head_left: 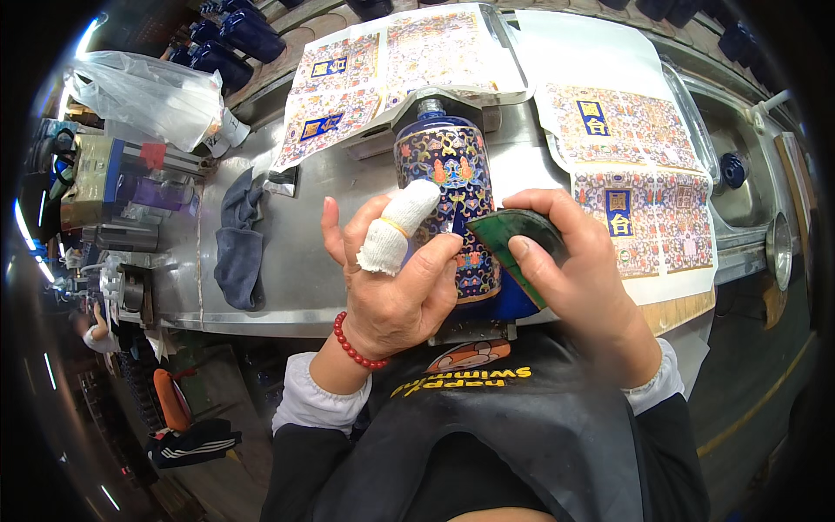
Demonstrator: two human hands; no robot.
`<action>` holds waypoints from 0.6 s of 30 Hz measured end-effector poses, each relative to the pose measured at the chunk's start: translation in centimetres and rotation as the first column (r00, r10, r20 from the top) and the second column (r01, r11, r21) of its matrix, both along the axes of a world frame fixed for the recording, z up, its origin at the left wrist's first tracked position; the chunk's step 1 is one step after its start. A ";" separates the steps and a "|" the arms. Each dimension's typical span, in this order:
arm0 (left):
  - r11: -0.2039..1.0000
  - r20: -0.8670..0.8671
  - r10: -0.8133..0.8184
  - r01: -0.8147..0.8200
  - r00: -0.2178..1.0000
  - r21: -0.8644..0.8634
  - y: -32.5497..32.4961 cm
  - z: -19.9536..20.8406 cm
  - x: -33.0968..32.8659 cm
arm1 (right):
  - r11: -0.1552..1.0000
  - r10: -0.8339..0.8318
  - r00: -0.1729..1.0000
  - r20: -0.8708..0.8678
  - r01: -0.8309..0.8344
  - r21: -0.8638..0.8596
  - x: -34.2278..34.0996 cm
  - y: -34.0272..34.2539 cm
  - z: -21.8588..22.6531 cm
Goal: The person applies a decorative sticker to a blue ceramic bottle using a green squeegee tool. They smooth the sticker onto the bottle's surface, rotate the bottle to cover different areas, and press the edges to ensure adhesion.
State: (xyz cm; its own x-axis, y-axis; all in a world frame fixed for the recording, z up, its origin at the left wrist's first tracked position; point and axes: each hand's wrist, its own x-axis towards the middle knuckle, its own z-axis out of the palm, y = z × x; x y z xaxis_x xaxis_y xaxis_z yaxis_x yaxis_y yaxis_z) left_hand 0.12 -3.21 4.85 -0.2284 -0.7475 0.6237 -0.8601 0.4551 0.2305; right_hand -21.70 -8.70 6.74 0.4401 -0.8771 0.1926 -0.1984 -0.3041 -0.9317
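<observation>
A dark blue bottle (442,157) with a patterned, colourful floral decal lies in front of me, its neck pointing away. My left hand (391,261) is over its left side, fingers apart; the thumb tip is at the decal. A white cloth cover (402,224), held by a yellow band, wraps one finger of that hand. To the bottle's right, my right hand (578,257) grips a green, dark-edged scraper (513,245) between thumb and fingers. The scraper's pointed corner is close to the decal; I cannot tell whether it touches.
Printed decal sheets lie beyond the bottle (409,56) and to its right (644,126). A dark blue cloth (238,235) rests on the metal table (291,261). At the far left is a clear plastic bag (152,91). Blue bottles (252,35) stand behind; a metal sink (752,174) is right.
</observation>
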 end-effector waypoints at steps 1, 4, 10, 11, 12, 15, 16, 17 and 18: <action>1.000 0.000 0.000 0.000 1.000 0.001 0.0 0.0 0.0 | 1.000 0.005 1.000 0.004 -0.005 -0.003 0.0 0.0 0.0; 1.000 -0.006 -0.002 0.002 1.000 -0.002 0.0 0.0 0.0 | 1.000 0.015 1.000 0.005 -0.015 -0.005 0.0 0.0 0.0; 1.000 -0.002 -0.001 0.001 1.000 -0.002 -0.1 0.0 0.0 | 1.000 -0.015 0.999 0.032 0.015 0.002 0.3 -0.1 -0.2; 1.000 -0.002 0.000 0.000 1.000 -0.003 -0.1 0.0 0.0 | 1.000 -0.018 0.999 0.038 0.017 0.007 0.3 -0.1 -0.2; 1.000 -0.002 0.000 0.000 1.000 -0.003 -0.1 0.0 0.0 | 1.000 -0.021 0.999 0.044 0.020 0.012 0.3 -0.1 -0.2; 1.000 -0.001 0.002 -0.002 1.000 -0.004 -0.1 0.0 -0.1 | 1.000 -0.016 0.999 0.041 0.016 0.011 0.2 -0.1 -0.2; 1.000 -0.001 0.003 -0.003 1.000 -0.004 -0.1 0.0 -0.1 | 1.000 -0.006 0.999 0.039 0.005 0.012 0.2 -0.1 -0.2; 1.000 -0.003 0.002 -0.002 1.000 -0.005 -0.1 0.0 -0.1 | 1.000 0.004 0.999 0.037 -0.005 0.013 0.2 -0.1 -0.2; 1.000 -0.004 0.001 -0.001 1.000 -0.007 -0.1 0.0 -0.1 | 1.000 -0.004 0.999 0.045 0.003 0.011 0.2 -0.1 -0.2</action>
